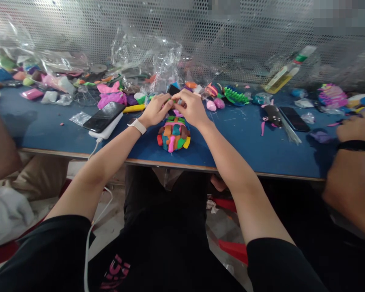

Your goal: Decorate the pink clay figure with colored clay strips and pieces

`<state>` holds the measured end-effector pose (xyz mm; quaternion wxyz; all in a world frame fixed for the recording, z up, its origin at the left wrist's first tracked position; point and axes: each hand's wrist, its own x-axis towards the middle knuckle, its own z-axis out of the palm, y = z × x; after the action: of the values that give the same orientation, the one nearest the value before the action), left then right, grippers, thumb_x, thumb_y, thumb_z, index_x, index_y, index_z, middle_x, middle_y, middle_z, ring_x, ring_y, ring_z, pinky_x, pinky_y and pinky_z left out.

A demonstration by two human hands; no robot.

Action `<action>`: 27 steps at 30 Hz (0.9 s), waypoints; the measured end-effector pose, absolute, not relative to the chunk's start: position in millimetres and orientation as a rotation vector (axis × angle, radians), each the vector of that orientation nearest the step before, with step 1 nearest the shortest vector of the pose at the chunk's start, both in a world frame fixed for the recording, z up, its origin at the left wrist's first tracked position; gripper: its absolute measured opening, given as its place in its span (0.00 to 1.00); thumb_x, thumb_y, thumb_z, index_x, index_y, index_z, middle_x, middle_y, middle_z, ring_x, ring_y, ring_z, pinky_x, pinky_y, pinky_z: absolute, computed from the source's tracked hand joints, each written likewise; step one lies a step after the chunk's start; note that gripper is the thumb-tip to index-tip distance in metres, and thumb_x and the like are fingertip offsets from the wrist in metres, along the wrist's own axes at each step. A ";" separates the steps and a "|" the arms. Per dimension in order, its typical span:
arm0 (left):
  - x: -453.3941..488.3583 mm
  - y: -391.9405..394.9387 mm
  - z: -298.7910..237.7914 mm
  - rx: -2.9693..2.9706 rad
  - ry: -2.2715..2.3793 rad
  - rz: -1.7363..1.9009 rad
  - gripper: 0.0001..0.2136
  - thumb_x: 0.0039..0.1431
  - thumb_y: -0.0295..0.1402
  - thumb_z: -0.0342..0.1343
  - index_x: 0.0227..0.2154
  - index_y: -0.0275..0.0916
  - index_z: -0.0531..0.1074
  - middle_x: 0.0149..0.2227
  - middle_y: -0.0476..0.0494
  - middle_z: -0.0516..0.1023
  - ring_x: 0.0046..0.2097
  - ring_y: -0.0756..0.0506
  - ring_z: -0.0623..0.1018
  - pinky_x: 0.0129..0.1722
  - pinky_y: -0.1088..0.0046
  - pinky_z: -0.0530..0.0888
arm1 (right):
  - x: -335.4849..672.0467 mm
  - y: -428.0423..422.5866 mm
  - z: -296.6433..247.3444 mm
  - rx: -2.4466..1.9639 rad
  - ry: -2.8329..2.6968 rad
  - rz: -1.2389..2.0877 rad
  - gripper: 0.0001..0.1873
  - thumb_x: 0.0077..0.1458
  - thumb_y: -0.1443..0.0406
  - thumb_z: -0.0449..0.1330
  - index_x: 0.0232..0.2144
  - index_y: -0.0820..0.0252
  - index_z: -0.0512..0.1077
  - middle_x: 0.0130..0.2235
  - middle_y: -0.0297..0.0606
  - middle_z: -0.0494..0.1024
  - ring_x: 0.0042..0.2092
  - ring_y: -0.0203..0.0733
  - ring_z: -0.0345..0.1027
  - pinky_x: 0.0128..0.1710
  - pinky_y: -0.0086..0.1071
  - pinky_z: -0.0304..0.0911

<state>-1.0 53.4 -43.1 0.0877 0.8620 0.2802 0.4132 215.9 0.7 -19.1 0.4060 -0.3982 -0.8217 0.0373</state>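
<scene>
A rounded modelling-clay figure [174, 136], covered in patches of many colours, rests on the blue table in front of me. Just beyond it, my left hand [157, 109] and my right hand [191, 107] come together, their thumbs and forefingers pinched. A small bit of green clay [170, 100] shows between the fingertips, though the fingers cover most of it. Some pink and purple clay shows under my hands at the figure's far end. My left wrist wears a watch with a pale band.
Left of my hands, a black phone [105, 117] lies on a white power bank [106, 129] with a cable. Clay pieces and plastic wrappers line the back by a perforated metal panel [246, 40]. A tilted bottle [287, 73] and another person's hand [357, 127] are rightward.
</scene>
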 end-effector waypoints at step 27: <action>-15.2 80.1 -49.2 2.433 1.212 1.342 0.22 0.84 0.53 0.46 0.36 0.45 0.70 0.33 0.40 0.78 0.40 0.37 0.81 0.50 0.53 0.76 | 224.1 17.0 -31.3 -1.044 -1.919 0.082 0.13 0.79 0.53 0.62 0.48 0.52 0.82 0.51 0.43 0.85 0.49 0.53 0.83 0.60 0.54 0.81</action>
<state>-15.2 80.1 -49.2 0.0549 0.8014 0.3992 0.4420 224.1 17.0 -31.3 0.4597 -0.4240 -0.7796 0.0333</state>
